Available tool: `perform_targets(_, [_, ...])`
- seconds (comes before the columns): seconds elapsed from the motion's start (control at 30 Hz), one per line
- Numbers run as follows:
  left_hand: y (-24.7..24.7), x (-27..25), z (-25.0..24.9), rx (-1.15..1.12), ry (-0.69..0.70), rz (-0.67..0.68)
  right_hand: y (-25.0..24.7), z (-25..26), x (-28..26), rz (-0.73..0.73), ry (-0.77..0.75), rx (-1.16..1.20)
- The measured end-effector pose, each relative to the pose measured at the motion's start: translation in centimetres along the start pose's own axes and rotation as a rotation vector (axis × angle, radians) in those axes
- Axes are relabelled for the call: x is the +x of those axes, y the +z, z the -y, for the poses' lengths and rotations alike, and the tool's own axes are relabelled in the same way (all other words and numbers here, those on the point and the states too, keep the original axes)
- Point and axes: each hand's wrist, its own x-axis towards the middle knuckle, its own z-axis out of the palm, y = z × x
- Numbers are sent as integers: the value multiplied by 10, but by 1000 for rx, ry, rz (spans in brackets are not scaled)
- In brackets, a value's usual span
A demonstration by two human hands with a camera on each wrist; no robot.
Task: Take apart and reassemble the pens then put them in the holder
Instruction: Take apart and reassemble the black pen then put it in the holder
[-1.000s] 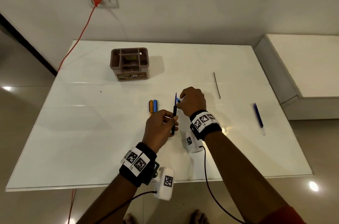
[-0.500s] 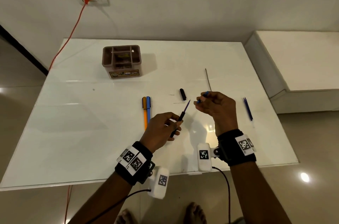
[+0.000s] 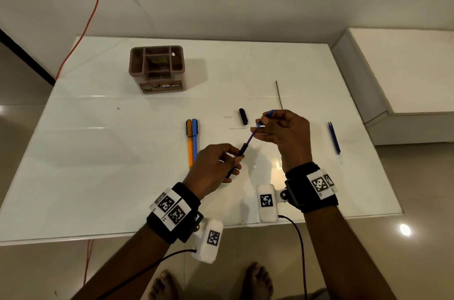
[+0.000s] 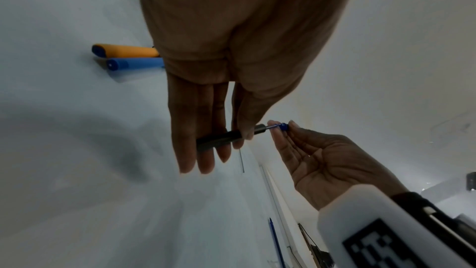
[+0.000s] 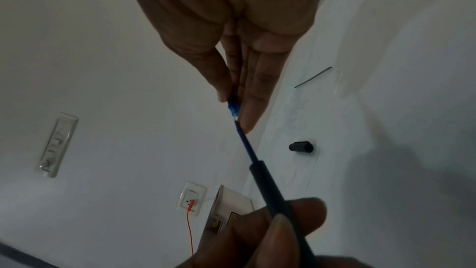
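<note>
My left hand (image 3: 221, 164) grips a black pen barrel (image 3: 239, 155) above the table, its open end tilted up to the right. A thin blue refill (image 3: 251, 136) sticks out of that end. My right hand (image 3: 267, 125) pinches a small blue tip piece (image 3: 266, 116) at the refill's far end. In the right wrist view the blue tip piece (image 5: 233, 110) meets the refill (image 5: 247, 144) above the barrel (image 5: 273, 191). The left wrist view shows the barrel (image 4: 221, 138) under my left fingers. A brown pen holder (image 3: 157, 69) stands at the table's back left.
An orange pen (image 3: 189, 142) and a blue pen (image 3: 194, 139) lie side by side left of my hands. A black cap (image 3: 243, 116) lies just behind them. A thin dark refill (image 3: 278, 94) and a blue refill (image 3: 334, 137) lie to the right. An orange cable (image 3: 83, 32) hangs left.
My right hand has turned palm-up and now brings the blue tip piece onto the refill's end. The left hand has tilted the barrel toward it. The black cap has come into view on the table.
</note>
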Motion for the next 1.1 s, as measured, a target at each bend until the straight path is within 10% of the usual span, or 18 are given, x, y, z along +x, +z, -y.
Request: perform_targets(1.1, [-2, -6, -7, 50, 86, -73, 7, -3, -1, 161, -33, -481])
